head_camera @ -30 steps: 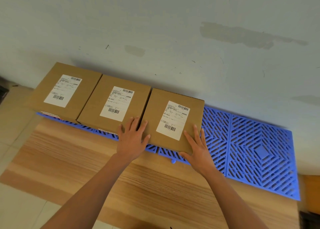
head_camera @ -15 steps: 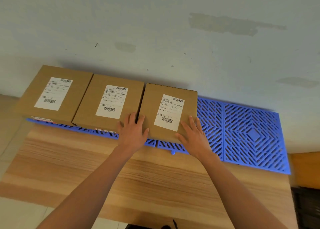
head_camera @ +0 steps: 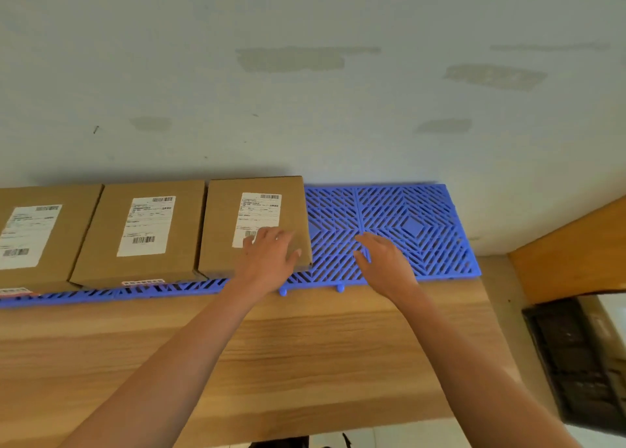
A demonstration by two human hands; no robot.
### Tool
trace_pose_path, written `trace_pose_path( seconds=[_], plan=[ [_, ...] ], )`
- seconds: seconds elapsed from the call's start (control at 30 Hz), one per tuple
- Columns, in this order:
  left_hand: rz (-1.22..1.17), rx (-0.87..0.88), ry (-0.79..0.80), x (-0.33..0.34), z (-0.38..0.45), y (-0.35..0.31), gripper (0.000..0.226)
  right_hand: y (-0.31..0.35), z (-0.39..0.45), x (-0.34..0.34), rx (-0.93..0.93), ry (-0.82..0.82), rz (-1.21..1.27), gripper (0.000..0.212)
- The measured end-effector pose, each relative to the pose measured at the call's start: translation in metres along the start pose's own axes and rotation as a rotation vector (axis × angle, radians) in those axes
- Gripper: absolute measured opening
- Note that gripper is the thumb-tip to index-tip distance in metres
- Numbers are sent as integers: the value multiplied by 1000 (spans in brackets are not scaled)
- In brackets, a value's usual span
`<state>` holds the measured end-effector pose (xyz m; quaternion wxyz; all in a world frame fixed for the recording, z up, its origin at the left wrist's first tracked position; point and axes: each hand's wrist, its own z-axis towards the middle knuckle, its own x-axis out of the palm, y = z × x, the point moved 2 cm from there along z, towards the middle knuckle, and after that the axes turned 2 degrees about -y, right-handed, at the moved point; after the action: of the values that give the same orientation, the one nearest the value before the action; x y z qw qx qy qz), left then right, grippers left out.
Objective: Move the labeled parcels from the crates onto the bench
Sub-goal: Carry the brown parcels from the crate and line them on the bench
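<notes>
The parcels sit in a row of three on the blue lattice mat (head_camera: 406, 217) at the far edge of the table (head_camera: 271, 363), against the wall (head_camera: 305, 92), and the nearest parcel (head_camera: 237, 231) lies under the left hand (head_camera: 267, 261), whose loosely spread fingers rest on its near right corner without gripping. The right hand (head_camera: 382, 261) is open and holds nothing, over the bare mat just right of that parcel's edge, with open lattice beyond it and bare wood nearer the person. Half a second ago both hands flanked this parcel; since then the left has crossed onto its top and the right has come off it.
</notes>
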<state>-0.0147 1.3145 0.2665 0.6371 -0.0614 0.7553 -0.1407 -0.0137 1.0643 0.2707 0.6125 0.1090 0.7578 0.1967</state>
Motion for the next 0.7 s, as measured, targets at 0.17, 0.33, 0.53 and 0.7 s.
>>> trace_pose_path(
  seconds=[0.17, 0.33, 0.53, 0.7],
  plan=[
    [53, 160, 11, 8, -8, -107, 53, -77, -71, -47, 100, -117, 42, 40],
    [116, 288, 21, 24, -36, -208, 55, -140, -154, -84, 156, -232, 78, 33],
    [110, 498, 47, 56, -80, -371, 52, -253, -281, -134, 306, -345, 79, 36],
    [83, 623, 82, 79, -97, -477, 53, -328, -357, -159, 449, -413, 74, 38]
  ],
)
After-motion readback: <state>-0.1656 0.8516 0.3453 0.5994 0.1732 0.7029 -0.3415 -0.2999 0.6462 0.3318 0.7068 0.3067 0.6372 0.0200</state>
